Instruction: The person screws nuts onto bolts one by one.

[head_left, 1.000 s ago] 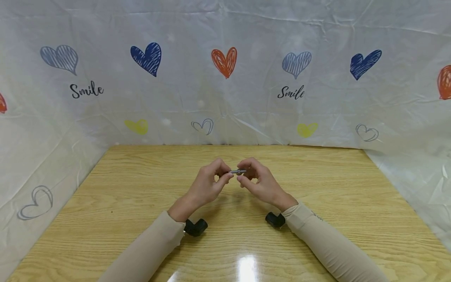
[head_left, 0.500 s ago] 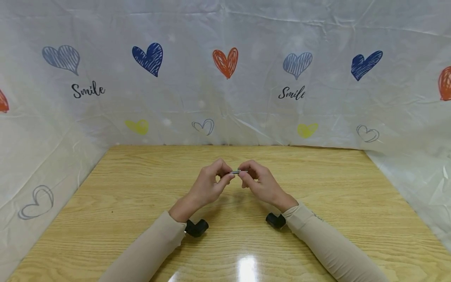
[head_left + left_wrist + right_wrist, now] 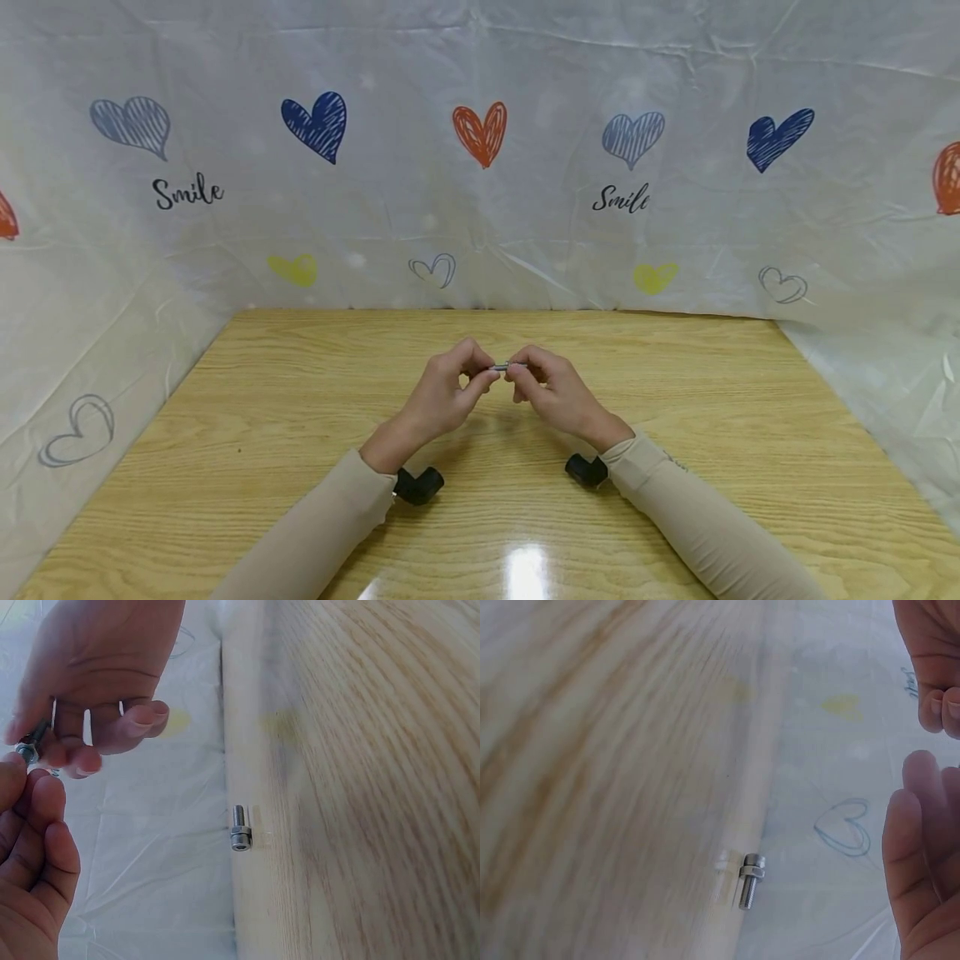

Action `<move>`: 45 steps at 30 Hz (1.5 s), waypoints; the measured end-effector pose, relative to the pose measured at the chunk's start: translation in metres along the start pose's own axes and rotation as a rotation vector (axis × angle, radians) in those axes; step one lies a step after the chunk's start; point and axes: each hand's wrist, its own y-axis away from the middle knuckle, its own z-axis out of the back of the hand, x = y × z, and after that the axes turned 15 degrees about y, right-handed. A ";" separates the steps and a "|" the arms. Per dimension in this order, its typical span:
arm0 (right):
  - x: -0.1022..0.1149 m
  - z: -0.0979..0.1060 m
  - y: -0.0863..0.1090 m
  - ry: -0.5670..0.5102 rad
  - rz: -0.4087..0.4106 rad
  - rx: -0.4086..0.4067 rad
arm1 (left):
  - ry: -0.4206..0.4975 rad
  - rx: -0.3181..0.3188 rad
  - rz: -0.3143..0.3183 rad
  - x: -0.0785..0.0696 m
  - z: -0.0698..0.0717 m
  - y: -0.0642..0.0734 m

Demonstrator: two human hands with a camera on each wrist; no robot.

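A small metal bolt (image 3: 501, 367) with a nut on it is held up off the table between both hands. My left hand (image 3: 446, 387) pinches its left end with thumb and fingertips. From the other side my right hand (image 3: 558, 392) pinches it near the nut, fingertips almost meeting the left ones. In the left wrist view the nut (image 3: 28, 754) shows between the fingers; the right wrist view cuts off the grip. A second bolt with a nut (image 3: 240, 829) lies on the table ahead of the hands, also in the right wrist view; the head view does not show it distinctly.
The wooden table (image 3: 300, 400) carries everything. A white drape (image 3: 390, 183) printed with hearts rises along its back and sides. Black wrist-camera mounts (image 3: 418, 485) stick out below both cuffs.
The right thumb and fingers have closed in leftward on the bolt around the nut, covering part of it. The left hand stays almost where it was.
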 end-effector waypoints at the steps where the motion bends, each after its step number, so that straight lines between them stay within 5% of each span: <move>1: 0.000 0.000 0.000 0.004 -0.008 0.002 | -0.003 -0.001 0.002 0.000 0.000 0.000; 7: 0.003 0.002 0.001 -0.019 -0.030 0.010 | 0.007 -0.012 -0.009 -0.001 -0.001 0.000; 16: 0.000 0.000 0.002 -0.046 0.052 -0.031 | 0.006 0.008 0.016 -0.001 0.000 0.001; 28: -0.014 -0.008 0.004 -0.034 -0.030 -0.006 | 0.004 0.016 0.015 0.000 0.000 0.004; 36: -0.001 -0.002 0.001 -0.053 0.086 -0.038 | 0.002 0.015 0.005 -0.001 0.002 0.001; 45: 0.003 0.002 0.000 -0.004 -0.026 0.009 | 0.005 0.013 -0.014 -0.001 0.001 0.000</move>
